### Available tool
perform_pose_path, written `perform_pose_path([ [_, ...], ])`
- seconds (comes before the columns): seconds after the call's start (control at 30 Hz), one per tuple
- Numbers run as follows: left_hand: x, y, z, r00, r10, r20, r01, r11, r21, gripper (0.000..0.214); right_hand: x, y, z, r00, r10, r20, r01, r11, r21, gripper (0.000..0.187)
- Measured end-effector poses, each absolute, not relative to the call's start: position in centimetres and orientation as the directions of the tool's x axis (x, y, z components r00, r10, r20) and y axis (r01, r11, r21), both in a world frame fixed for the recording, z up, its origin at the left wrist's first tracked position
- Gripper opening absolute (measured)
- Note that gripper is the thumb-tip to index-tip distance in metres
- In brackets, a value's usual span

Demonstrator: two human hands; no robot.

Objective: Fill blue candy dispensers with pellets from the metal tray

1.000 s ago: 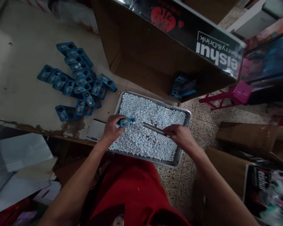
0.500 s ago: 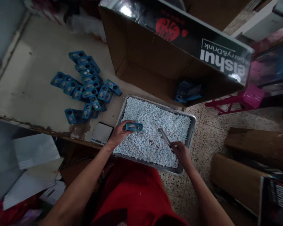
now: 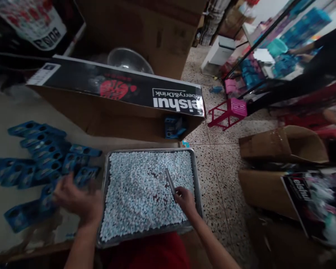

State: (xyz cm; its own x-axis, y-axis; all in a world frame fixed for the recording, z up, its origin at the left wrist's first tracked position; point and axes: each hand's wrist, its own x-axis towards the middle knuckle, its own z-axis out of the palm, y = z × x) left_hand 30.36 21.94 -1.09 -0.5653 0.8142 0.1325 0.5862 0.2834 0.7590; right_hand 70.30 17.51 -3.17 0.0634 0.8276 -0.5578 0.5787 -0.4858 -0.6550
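Observation:
A metal tray full of small pale blue and white pellets lies in front of me. My right hand is closed around a narrow metal scoop, its far end down at the pellets. Left of the tray, my left hand is over the near side of a pile of small blue boxes. Motion smears its fingers, so whether it holds anything is unclear. One blue box lies close to the tray's left rim, just beyond that hand.
Behind the tray, a large black-printed carton lies with its opening toward me, several blue boxes inside. A pink stool and brown cartons stand on the speckled floor to the right. Another person's arm shows at the far right.
My left hand has moved left from above the tray to the pile, and the blue box it held no longer shows in it. My right hand keeps the scoop. The view has swung right.

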Motion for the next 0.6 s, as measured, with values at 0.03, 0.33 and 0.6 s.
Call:
perform_pose_path([
  [0.03,32.4,23.2,-0.1,-0.547,0.815,0.192,0.619,0.239,0.748,0.052,69.7,16.9,-3.2,0.095,0.849,-0.520,0.627,-0.456,-0.631,0.020],
  [0.33,61.2,47.9,-1.0,0.192,0.979,0.074,0.365,-0.141,0.920,0.078,68.4,14.1,-2.4,0.106,0.895,-0.432,0.903,-0.269,-0.336,0.026],
  [0.6,56.4,47.2,-2.2,0.067,0.998,-0.002,0.247,-0.015,0.969,0.046,74.5,21.9,-1.4,0.103,0.898,-0.428,0.990,-0.132,-0.039,0.019],
])
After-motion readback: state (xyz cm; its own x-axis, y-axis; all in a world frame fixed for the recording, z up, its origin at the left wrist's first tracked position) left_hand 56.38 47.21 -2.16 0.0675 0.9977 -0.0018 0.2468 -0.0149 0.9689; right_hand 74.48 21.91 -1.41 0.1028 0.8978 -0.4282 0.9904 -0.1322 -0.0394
